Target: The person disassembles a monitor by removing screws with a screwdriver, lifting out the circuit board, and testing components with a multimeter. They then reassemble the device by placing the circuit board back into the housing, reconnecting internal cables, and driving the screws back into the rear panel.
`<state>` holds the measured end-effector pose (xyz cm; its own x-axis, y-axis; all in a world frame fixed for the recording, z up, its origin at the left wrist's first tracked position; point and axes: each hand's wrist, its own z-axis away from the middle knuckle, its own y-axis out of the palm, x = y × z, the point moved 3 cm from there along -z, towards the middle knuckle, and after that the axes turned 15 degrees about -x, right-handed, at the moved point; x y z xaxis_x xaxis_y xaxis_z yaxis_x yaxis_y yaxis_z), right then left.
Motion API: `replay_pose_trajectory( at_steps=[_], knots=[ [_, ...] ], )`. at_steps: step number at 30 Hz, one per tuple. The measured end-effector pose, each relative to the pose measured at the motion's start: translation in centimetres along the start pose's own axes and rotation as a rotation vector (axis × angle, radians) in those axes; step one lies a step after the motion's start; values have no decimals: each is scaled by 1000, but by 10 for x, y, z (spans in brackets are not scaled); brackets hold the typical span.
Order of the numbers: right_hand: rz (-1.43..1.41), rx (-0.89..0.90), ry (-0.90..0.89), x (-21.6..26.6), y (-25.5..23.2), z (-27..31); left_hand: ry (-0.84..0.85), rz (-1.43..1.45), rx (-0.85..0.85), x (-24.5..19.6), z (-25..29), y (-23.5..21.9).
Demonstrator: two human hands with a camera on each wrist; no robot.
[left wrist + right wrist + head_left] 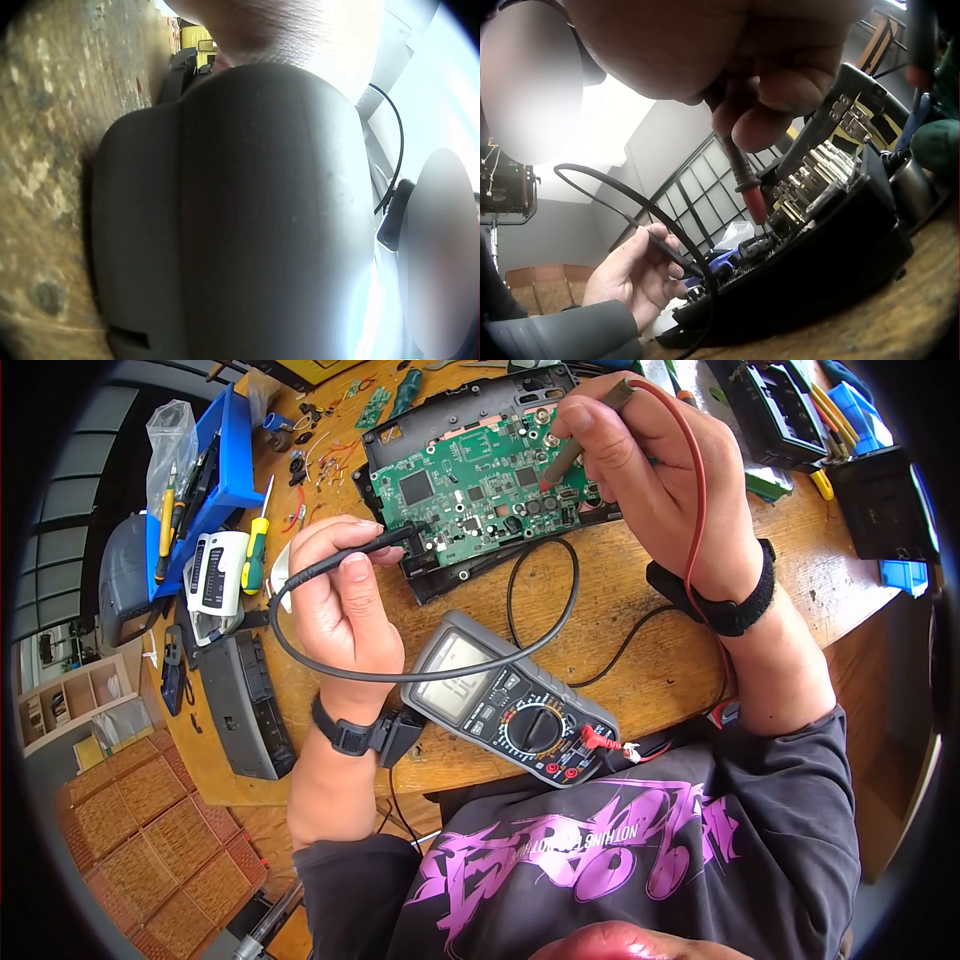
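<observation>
A green circuit board (465,485) lies in a black housing (412,435) on the bench. My left hand (340,605) pinches a black test probe (345,557) between thumb and fingers, its tip at the board's near left corner. From the upper right, my right hand (670,480) grips a red-tipped test probe (565,460); the red end points down at the board beside a square chip. In the right wrist view that probe's red end (754,204) comes down close to the board's parts. A multimeter (535,730) sits below the board, its grey case (247,202) filling the left wrist view.
Black and red leads (697,510) loop over the multimeter and past the right forearm. Left of the board are a green-yellow screwdriver (257,540), a white tool (217,575), a blue bin (235,450) and a black box (245,705). Loose scraps scatter behind; black cases (775,410) stand right.
</observation>
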<state>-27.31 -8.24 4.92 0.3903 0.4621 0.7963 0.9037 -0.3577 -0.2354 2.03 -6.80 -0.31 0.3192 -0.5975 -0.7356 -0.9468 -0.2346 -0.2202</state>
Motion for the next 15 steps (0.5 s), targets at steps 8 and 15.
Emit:
replay_pose_trajectory(
  at_steps=[8,15],
  knots=[
    [6,12,-4,0,-1,0,1,3,6,0,-1,0],
    [33,33,-10,2,-1,0,-3,14,4,1,0,0]
  ],
)
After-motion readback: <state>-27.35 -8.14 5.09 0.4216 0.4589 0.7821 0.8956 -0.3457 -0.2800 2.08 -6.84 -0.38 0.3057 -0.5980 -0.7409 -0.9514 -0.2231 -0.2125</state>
